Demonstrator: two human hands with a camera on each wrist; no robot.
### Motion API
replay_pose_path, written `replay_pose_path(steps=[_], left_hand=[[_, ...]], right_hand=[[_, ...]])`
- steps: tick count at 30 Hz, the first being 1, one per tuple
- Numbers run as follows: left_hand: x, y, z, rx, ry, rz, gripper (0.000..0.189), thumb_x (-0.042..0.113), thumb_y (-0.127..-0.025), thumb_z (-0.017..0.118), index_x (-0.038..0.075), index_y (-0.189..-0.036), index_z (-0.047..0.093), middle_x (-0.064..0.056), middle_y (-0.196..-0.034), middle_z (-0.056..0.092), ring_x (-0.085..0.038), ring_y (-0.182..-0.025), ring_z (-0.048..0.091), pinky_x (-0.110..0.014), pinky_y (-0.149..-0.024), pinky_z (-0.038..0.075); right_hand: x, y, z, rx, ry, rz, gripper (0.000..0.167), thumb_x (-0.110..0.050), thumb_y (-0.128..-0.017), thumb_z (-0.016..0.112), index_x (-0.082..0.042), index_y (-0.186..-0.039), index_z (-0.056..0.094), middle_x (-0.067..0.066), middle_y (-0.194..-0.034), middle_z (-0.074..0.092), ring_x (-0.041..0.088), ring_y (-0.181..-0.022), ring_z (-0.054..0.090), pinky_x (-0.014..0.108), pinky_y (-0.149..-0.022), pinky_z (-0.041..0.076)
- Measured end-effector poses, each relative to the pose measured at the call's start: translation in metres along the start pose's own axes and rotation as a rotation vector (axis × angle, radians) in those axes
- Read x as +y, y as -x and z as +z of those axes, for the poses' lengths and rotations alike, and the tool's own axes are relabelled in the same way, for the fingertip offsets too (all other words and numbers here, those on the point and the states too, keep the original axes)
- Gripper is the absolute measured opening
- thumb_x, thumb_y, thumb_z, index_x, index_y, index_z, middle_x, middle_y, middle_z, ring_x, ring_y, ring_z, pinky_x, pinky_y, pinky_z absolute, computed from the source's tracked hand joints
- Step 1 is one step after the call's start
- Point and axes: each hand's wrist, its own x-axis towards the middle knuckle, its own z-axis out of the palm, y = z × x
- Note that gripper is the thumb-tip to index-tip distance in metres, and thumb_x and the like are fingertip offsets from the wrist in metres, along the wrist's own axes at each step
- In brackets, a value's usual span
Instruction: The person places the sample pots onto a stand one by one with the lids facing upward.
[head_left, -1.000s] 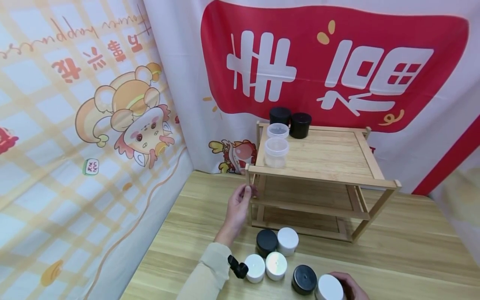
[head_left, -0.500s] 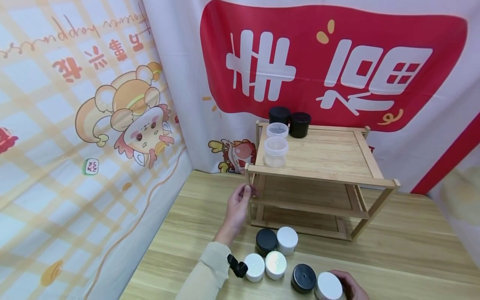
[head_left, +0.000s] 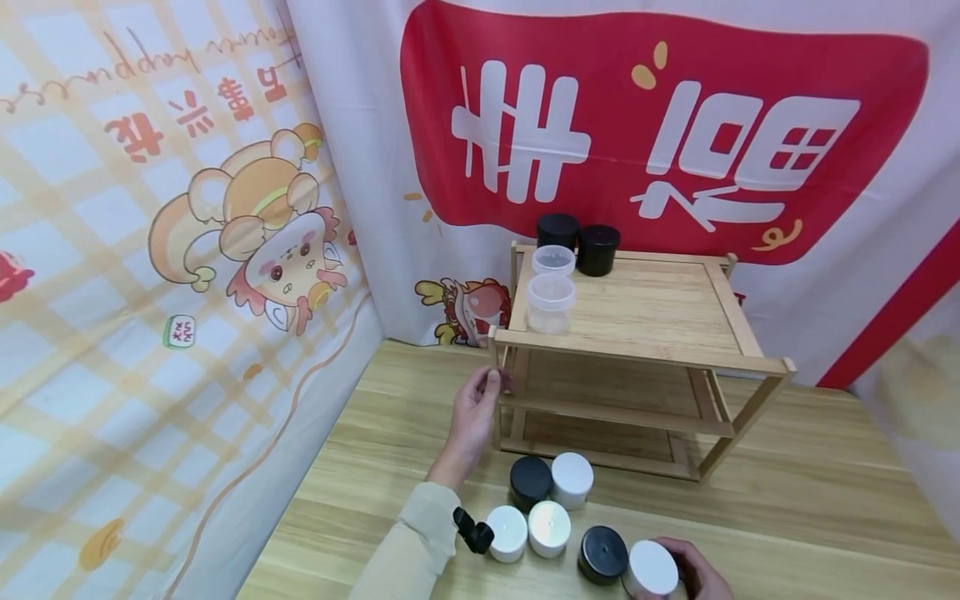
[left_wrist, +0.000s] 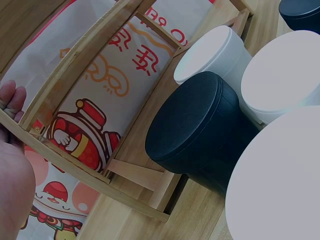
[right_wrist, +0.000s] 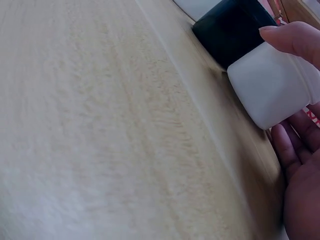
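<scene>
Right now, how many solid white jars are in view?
4: one white jar nearest the wooden rack, a second and third side by side in front, a fourth in the right hand. More could be hidden.

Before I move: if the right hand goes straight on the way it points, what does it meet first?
Past the white jar it grips, the right hand would likely meet the black jar just left of it in the head view; whether they touch is unclear.
</scene>
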Motion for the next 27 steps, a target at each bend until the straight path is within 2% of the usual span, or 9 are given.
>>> replay_pose_path(steps=[2, 4, 9, 11, 16, 19, 23, 25, 27], left_hand=[[0.0, 0.0, 0.0, 0.004, -0.003, -0.006, 0.057, 0.05, -0.112, 0.051, 0.001, -0.141, 0.06, -0.018, -0.128, 0.071, -0.02, -0.123, 0.067, -0.05, -0.125, 0.043], [0.0, 0.0, -0.001, 0.001, -0.001, -0.012, 0.059, 0.051, -0.111, 0.051, 0.001, -0.141, 0.06, -0.018, -0.129, 0.071, -0.021, -0.124, 0.067, -0.05, -0.125, 0.043], [-0.001, -0.001, -0.003, 0.001, -0.005, -0.024, 0.061, 0.054, -0.11, 0.052, 0.004, -0.142, 0.06, -0.016, -0.129, 0.072, -0.021, -0.125, 0.066, -0.051, -0.125, 0.043], [-0.001, -0.001, -0.003, 0.002, -0.006, -0.024, 0.06, 0.053, -0.11, 0.052, 0.004, -0.142, 0.06, -0.015, -0.128, 0.072, -0.021, -0.125, 0.066, -0.051, -0.125, 0.043], [-0.001, -0.001, -0.003, 0.002, -0.002, -0.02, 0.056, 0.05, -0.111, 0.052, 0.004, -0.141, 0.061, -0.016, -0.127, 0.072, -0.022, -0.125, 0.066, -0.051, -0.125, 0.043], [-0.001, -0.001, -0.003, 0.008, -0.009, -0.015, 0.056, 0.05, -0.112, 0.051, 0.003, -0.141, 0.061, -0.015, -0.127, 0.072, -0.021, -0.125, 0.066, -0.051, -0.124, 0.043], [-0.002, -0.002, -0.002, 0.006, -0.014, -0.008, 0.056, 0.049, -0.112, 0.051, 0.002, -0.141, 0.061, -0.015, -0.126, 0.072, -0.02, -0.123, 0.066, -0.05, -0.123, 0.045], [-0.002, -0.003, -0.002, 0.001, -0.011, -0.011, 0.057, 0.049, -0.112, 0.052, 0.002, -0.141, 0.061, -0.015, -0.126, 0.072, -0.02, -0.124, 0.066, -0.05, -0.123, 0.045], [-0.003, -0.003, -0.001, -0.001, -0.011, -0.017, 0.057, 0.05, -0.111, 0.052, 0.003, -0.141, 0.061, -0.014, -0.127, 0.072, -0.019, -0.124, 0.066, -0.049, -0.123, 0.044]], right_hand=[[-0.002, 0.001, 0.0, 0.009, -0.008, -0.053, 0.069, 0.003, -0.065, 0.099, 0.001, -0.127, 0.067, -0.014, -0.107, 0.074, -0.003, -0.1, 0.067, 0.012, -0.086, 0.049], [-0.004, 0.001, -0.002, 0.01, -0.012, -0.07, 0.068, 0.004, -0.067, 0.098, 0.002, -0.127, 0.066, -0.014, -0.105, 0.074, -0.002, -0.098, 0.068, 0.012, -0.085, 0.05], [-0.021, -0.005, -0.011, -0.001, 0.048, 0.042, 0.069, -0.009, -0.07, 0.1, -0.003, -0.131, 0.067, -0.011, -0.109, 0.074, -0.004, -0.098, 0.066, 0.016, -0.086, 0.053], [-0.033, -0.006, -0.015, 0.016, 0.08, 0.047, 0.07, -0.012, -0.071, 0.101, -0.003, -0.131, 0.067, -0.014, -0.11, 0.072, -0.006, -0.098, 0.064, 0.016, -0.085, 0.054], [-0.064, -0.009, -0.026, 0.058, 0.103, -0.04, 0.073, -0.01, -0.07, 0.102, 0.0, -0.132, 0.067, -0.027, -0.108, 0.067, -0.009, -0.098, 0.064, 0.016, -0.084, 0.057], [-0.083, -0.014, -0.035, 0.044, 0.13, -0.025, 0.076, -0.015, -0.073, 0.101, -0.001, -0.138, 0.064, -0.015, -0.12, 0.07, -0.01, -0.101, 0.063, 0.014, -0.086, 0.056], [-0.105, -0.021, -0.046, 0.0, 0.18, 0.072, 0.082, -0.029, -0.081, 0.097, -0.006, -0.148, 0.056, 0.012, -0.143, 0.065, -0.011, -0.104, 0.057, 0.013, -0.089, 0.053], [-0.114, -0.023, -0.05, -0.003, 0.188, 0.085, 0.084, -0.031, -0.084, 0.096, -0.008, -0.152, 0.052, 0.017, -0.148, 0.062, -0.011, -0.105, 0.057, 0.014, -0.089, 0.053], [-0.123, -0.024, -0.053, 0.01, 0.177, 0.072, 0.084, -0.031, -0.085, 0.095, -0.01, -0.153, 0.051, 0.013, -0.146, 0.064, -0.012, -0.104, 0.057, 0.014, -0.088, 0.054]])
